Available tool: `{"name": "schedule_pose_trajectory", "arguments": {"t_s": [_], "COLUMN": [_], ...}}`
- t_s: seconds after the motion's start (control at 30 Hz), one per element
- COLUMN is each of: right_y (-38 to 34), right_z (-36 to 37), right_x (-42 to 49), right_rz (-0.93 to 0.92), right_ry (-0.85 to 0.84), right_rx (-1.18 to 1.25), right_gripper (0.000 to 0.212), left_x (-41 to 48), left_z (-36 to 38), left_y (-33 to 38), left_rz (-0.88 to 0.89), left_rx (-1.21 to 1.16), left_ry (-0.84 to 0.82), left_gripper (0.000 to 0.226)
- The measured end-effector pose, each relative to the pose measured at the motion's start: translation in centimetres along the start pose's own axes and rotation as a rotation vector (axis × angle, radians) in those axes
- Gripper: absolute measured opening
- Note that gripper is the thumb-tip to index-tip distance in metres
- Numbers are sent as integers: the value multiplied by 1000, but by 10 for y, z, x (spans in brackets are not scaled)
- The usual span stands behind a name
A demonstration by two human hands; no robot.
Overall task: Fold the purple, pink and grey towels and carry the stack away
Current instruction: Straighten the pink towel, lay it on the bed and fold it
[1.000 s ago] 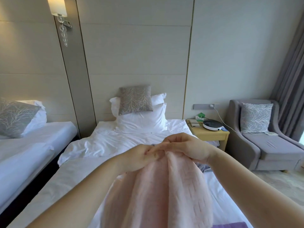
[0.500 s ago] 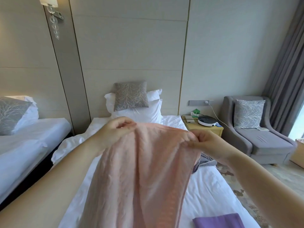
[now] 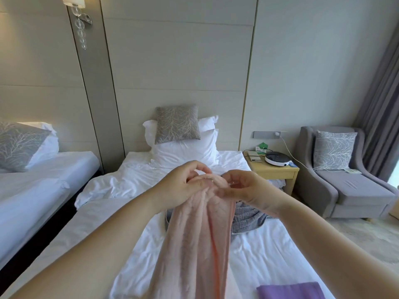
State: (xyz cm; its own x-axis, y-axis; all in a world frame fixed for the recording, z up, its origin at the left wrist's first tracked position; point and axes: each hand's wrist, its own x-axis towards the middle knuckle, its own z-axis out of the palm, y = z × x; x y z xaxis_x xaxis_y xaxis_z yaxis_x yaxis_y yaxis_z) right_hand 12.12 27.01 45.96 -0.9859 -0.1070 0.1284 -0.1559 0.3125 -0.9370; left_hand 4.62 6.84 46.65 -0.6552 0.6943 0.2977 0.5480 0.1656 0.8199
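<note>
The pink towel (image 3: 198, 238) hangs in a long narrow drape above the white bed (image 3: 269, 251). My left hand (image 3: 179, 186) and my right hand (image 3: 244, 190) pinch its top edge close together at chest height. Behind the towel, the grey towel (image 3: 248, 216) lies crumpled on the sheet, partly hidden. A folded purple towel (image 3: 289, 291) rests flat at the bed's near right corner, cut off by the bottom edge of the view.
White pillows with a grey cushion (image 3: 177, 124) sit at the headboard. A second bed (image 3: 38, 186) is on the left across a dark gap. On the right are a wooden nightstand (image 3: 272, 171), a grey armchair (image 3: 345, 184) and curtains (image 3: 382, 108).
Half a second ago my hands held the pink towel spread wide; now they have come together and the towel hangs folded lengthwise. The grey towel shows behind it.
</note>
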Motion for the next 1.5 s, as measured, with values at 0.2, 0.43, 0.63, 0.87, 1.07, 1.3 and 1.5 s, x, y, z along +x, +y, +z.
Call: {"name": "schedule_pose_trajectory", "arguments": {"t_s": [0.2,0.43,0.63,0.87,1.07,1.3,1.5], "right_y": [-1,-5,13,3,5,35,32], "right_z": [2,11,24,25,34,32,50], "right_x": [-2,-1,-5,-1,2,-9,-16], "right_rz": [-173,-231,-173,-257,-272,-122,-483], "right_ry": [164,196,191,299,127,191,654], "right_rx": [208,158,130,97,177,-215,-477], "right_gripper": [13,12,13,16,27,14,13], "left_x": [-2,5,12,8,7,26,37], "left_z": [-2,4,-4,-15,-4,-25,-29], "left_y": [3,13,20,25,28,16,12], "left_rz": [46,117,128,-24,195,151,105], "left_rx": [22,-38,100,341,407,310,282], "left_ry": [-39,175,215,-15,319,438,603], "left_gripper": [12,15,21,25,25,34,36]}}
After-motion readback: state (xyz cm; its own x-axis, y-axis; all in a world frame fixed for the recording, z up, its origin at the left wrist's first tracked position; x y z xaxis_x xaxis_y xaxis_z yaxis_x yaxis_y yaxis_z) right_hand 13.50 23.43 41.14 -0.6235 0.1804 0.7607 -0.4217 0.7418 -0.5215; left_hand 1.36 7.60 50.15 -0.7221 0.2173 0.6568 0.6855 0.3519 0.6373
